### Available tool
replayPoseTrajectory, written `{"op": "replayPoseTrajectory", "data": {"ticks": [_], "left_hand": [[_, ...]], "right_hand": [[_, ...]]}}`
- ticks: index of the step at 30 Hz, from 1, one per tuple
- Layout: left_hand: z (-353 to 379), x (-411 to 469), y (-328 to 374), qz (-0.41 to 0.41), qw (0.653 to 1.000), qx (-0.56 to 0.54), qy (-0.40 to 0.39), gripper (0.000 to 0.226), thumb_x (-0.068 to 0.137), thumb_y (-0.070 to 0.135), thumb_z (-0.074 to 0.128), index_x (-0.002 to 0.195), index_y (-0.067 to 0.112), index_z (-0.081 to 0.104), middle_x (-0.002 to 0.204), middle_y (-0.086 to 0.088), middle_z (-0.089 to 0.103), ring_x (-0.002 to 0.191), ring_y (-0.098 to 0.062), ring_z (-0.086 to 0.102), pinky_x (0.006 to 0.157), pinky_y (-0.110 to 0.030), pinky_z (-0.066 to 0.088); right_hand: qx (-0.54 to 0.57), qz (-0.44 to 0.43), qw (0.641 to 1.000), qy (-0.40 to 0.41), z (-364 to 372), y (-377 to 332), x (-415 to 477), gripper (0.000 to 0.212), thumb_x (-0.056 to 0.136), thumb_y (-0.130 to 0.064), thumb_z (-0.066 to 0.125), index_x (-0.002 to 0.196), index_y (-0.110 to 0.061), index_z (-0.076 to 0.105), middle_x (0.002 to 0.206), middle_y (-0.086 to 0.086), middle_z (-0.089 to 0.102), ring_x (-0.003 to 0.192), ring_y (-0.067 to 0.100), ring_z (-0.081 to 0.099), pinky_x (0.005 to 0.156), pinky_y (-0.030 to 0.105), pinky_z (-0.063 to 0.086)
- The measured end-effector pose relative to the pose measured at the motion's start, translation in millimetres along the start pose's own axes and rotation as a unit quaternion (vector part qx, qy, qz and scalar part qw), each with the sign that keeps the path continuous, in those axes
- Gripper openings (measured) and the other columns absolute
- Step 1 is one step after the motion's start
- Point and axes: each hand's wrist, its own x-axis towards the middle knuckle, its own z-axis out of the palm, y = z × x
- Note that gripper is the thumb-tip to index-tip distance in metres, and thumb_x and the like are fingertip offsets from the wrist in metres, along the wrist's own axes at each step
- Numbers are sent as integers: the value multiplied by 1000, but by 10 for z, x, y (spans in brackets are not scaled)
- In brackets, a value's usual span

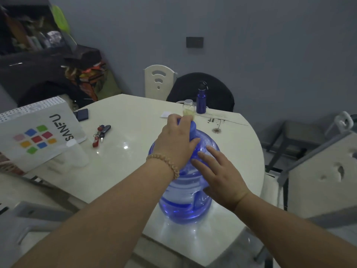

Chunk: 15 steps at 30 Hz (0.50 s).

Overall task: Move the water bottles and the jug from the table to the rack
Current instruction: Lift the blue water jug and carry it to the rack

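Note:
A big translucent blue water jug (181, 202) stands on the white table (123, 144), near its front edge. My left hand (176, 139) grips the jug's blue capped neck from above. My right hand (220, 173) lies flat against the jug's shoulder with straight fingers. At the far side of the table stand a dark blue metal bottle (201, 100) with a black cap and, beside it, a small clear bottle (188, 110) with a silver lid. No rack is plainly visible.
A white printed box (38, 132) leans at the table's left. Keys (99, 135) and a dark wallet (83, 114) lie nearby. A clear plastic container (77, 153) stands by the box. Chairs (159, 80) ring the table; cluttered dark furniture (38, 55) fills the back left.

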Motion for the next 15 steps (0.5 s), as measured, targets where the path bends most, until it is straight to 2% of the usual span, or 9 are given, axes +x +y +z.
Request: {"op": "replayPoseTrajectory", "data": {"ticks": [6,12,15], "left_hand": [[52,-280,402,-38,999,27,20,58,86,30,64,134,21,33,127,-11,37,96,-26,53,82,-33,48],[58,-476,636,-51,996,58,37,57,87,29,63,134,21,32,127,-13,38,93,-27,53,73,-28,43],[55,-512,679,-43,996,63,37,56,87,30,63,133,22,32,128,-14,38,91,-27,54,72,-29,44]], "right_hand": [[10,-28,999,-25,-227,79,-342,74,52,-5,82,122,-7,59,124,18,58,119,45,48,91,54,47],[42,-55,998,-4,-340,132,-548,75,53,3,76,124,-6,56,124,20,57,120,47,46,92,56,46],[48,-53,997,4,-362,106,-621,81,52,4,75,127,-8,48,125,21,56,122,47,44,91,58,46]]}}
